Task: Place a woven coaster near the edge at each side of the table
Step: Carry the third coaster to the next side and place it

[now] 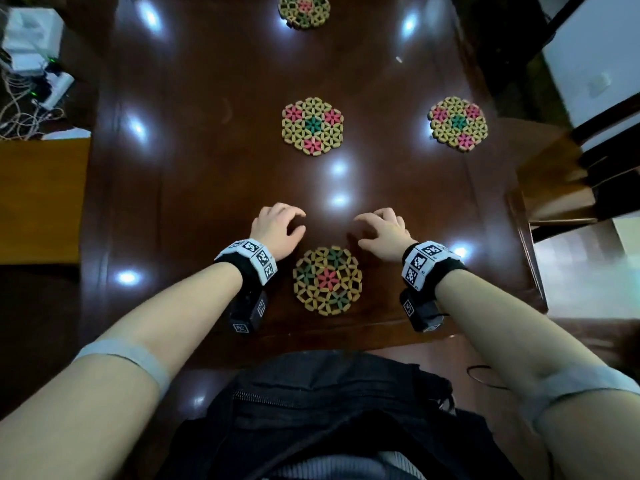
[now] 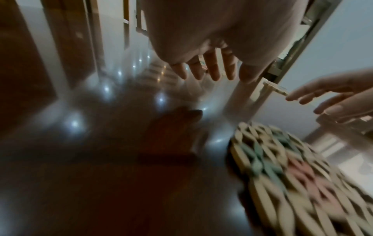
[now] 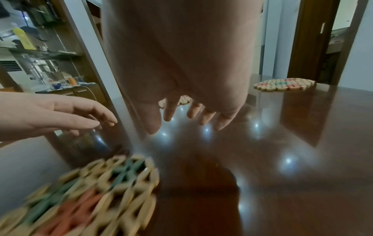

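Looks like someone's home dining room: glossy dark wooden table (image 1: pixel 214 161), a glass-fronted cabinet packed with bottles and clutter (image 3: pixel 38 52), brown wooden doorway (image 3: pixel 315 39), white power strip with tangled cables (image 1: pixel 55 88).

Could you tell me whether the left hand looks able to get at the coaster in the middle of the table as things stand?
Probably yes: the left hand holds nothing, and only bare table separates it from the middle coaster.
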Demonstrator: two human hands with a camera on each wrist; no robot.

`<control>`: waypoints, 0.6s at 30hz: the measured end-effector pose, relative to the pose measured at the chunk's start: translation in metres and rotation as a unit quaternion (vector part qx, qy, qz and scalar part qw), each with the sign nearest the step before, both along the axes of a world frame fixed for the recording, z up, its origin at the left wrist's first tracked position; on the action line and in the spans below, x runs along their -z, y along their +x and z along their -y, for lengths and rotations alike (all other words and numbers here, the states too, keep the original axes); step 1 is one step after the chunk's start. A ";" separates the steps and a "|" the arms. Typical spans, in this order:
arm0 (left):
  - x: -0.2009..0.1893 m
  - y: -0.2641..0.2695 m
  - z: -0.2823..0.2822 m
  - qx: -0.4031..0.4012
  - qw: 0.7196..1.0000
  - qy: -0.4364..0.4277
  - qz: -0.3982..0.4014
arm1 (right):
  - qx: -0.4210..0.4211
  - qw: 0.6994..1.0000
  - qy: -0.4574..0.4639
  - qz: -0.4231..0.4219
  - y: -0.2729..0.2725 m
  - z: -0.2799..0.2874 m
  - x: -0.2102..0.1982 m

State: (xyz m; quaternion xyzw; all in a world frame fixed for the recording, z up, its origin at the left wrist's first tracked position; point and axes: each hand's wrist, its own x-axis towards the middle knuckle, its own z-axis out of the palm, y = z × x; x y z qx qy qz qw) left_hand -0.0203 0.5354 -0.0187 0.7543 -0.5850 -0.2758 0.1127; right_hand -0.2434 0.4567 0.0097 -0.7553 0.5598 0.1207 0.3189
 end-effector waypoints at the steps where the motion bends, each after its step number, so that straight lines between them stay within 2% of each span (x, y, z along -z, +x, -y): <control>1: -0.001 0.003 0.012 -0.019 1.000 -0.003 0.000 | -0.002 1.000 -0.001 0.006 0.003 0.015 0.000; 5: -0.004 0.016 0.065 -0.074 0.997 0.005 0.010 | -0.018 0.999 0.000 0.032 0.023 0.078 0.001; 9: -0.001 0.028 0.107 -0.100 0.995 0.013 0.019 | -0.087 0.995 -0.017 0.035 0.054 0.124 0.009; 14: 0.006 0.028 0.133 -0.150 0.988 0.034 0.013 | -0.142 0.988 -0.048 0.041 0.093 0.156 0.023; 18: 0.009 0.029 0.138 -0.185 0.982 0.043 0.004 | -0.169 0.980 -0.099 0.029 0.103 0.166 0.037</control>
